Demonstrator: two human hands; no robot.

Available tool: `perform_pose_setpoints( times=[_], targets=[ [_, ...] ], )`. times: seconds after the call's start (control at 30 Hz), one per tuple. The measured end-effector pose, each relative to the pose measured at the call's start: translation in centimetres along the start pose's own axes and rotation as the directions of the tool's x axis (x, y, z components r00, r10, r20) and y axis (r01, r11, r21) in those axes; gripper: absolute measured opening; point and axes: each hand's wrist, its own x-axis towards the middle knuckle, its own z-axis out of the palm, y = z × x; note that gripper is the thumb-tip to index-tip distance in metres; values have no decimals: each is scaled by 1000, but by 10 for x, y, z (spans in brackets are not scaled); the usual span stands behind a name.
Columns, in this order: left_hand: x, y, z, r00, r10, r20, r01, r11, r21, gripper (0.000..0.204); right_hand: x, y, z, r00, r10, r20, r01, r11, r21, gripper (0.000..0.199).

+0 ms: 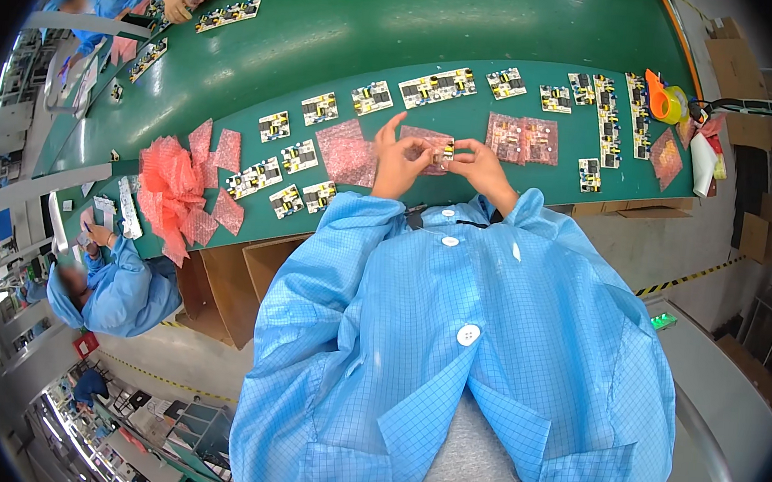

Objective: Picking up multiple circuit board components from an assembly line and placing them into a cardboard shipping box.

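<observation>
Close in front of me, both hands meet at a pink bubble-wrap bag (pixel 424 136) and a small circuit board (pixel 447 151). My left hand (pixel 397 161) pinches the bag between thumb and a finger, with another finger raised. On the other side, my right hand (pixel 484 171) has its fingertips closed on the board, which is at the bag's right end. How far the board is inside the bag I cannot tell. Flat bubble-wrap bags (pixel 346 152) lie left of my left hand. To the right of my right hand rest bagged boards (pixel 523 140).
Loose circuit boards (pixel 437 88) lie in rows on the green table (pixel 366 46). A heap of pink bubble-wrap bags (pixel 169 181) is at the left. An orange tape dispenser (pixel 663 102) stands at the right end. Co-workers (pixel 120 287) in blue work at the left and far left.
</observation>
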Motion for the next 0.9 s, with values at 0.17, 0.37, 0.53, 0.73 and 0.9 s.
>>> perform_pose_setpoints(
  times=[0.17, 0.37, 0.53, 0.73, 0.9],
  targets=[
    [0, 3, 5, 1000, 9, 21, -9, 999, -37, 23, -13, -30, 3, 995, 66, -74, -60, 995, 85, 61],
    [7, -24, 22, 945, -297, -133, 163, 786, -596, 60, -5, -21, -7, 999, 37, 8, -38, 990, 133, 62],
    [4, -30, 34, 776, -531, 341, 597, 442, -670, 46, 1, -10, -17, 997, 41, 64, -48, 993, 105, 59],
    [30, -40, 60, 655, -480, 583, 740, 253, -623, 44, 14, -5, -44, 998, 14, 54, -20, 994, 104, 50],
    [46, -19, 119, 615, -491, 618, 732, 62, -679, 41, -6, 30, -96, 872, -283, -400, 257, 959, -119, 33]
  ],
)
